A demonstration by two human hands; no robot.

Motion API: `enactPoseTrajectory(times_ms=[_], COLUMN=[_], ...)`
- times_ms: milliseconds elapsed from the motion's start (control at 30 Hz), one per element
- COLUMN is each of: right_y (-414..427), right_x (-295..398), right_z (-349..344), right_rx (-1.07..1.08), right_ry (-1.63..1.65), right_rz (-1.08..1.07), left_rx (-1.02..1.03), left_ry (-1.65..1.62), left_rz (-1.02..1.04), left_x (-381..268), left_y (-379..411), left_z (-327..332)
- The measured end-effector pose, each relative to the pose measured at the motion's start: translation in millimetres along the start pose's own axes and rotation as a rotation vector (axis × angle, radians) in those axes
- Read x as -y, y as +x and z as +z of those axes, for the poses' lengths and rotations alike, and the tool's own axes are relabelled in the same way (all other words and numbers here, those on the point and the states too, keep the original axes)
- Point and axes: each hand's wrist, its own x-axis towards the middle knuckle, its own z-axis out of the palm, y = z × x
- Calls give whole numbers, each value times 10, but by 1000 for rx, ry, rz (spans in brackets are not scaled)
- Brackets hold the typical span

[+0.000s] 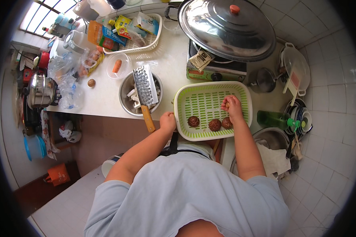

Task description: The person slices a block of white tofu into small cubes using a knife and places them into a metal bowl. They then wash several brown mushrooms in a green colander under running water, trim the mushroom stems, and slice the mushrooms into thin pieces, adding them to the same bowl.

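A white plastic basket with a green slotted liner point(182, 97) spans the counter's front edge before me. My left hand point(168, 121) is closed at its left rim, the fingers partly hidden. Over the right part of the basket, my right hand point(233, 109) pinches a small tan piece of food point(227, 104), mostly covered by the fingers. Below lie three brown shiitake mushrooms with cracked caps: one on the left point(193, 121), one in the middle point(214, 125), and one by my right wrist point(226, 123).
A wooden-handled cleaver point(145, 86) rests across a steel bowl point(122, 102) of white cut pieces. Behind it, a plastic tub point(126, 66) holds a carrot point(117, 65). A portable stove point(216, 72) carries a large lidded wok point(225, 32). To the right lies a green bottle point(273, 119).
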Motion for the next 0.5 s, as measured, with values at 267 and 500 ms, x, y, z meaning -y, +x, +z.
enactPoseTrajectory(times_ms=[267,500], right_y=[193,109], right_x=[-155,-574], right_z=[-82,36], right_rx=[-166,-591], right_ry=[-943,-1531], right_rz=[-247,-476], left_rx=[118,91], left_ry=[103,180], left_rz=[52,201], left_x=[381,-276], left_y=[107,-417], left_z=[55,13])
